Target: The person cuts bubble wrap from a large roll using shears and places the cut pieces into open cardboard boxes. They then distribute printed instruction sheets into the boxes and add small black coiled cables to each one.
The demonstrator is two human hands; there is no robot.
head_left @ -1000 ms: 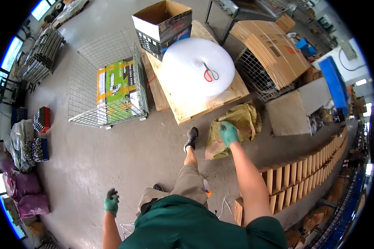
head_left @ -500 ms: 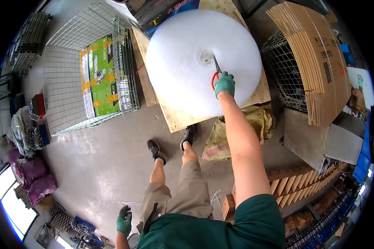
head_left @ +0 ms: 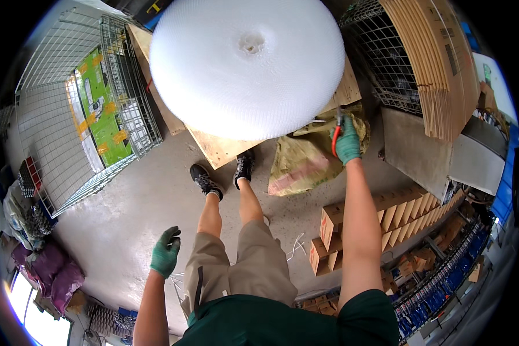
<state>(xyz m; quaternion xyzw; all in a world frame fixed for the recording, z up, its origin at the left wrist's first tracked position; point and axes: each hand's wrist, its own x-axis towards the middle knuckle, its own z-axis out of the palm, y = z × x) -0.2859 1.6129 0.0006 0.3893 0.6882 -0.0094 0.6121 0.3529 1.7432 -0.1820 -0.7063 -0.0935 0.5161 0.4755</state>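
Note:
My right hand (head_left: 348,143), in a green glove, is closed round the red-handled scissors (head_left: 335,142). Their dark blades point away from me, over the right edge of the wooden pallet. To the left of them stands a huge white roll of bubble wrap (head_left: 242,86), its core hole facing up. It rests on the pallet (head_left: 219,147), apart from both hands. My left hand (head_left: 165,254), gloved in green too, hangs beside my left thigh with loosely bent fingers and holds nothing.
A crumpled yellow woven sack (head_left: 303,164) lies by the pallet's right corner. On the left, a wire cage (head_left: 127,86) holds green cartons. Flat cardboard (head_left: 444,75) leans against another cage at right. Rows of open boxes (head_left: 409,210) stand on the right.
My right hand has brought the scissors off the top of the bubble wrap roll, rightward and nearer to me. My left hand has risen. The roll sits farther left and higher in view.

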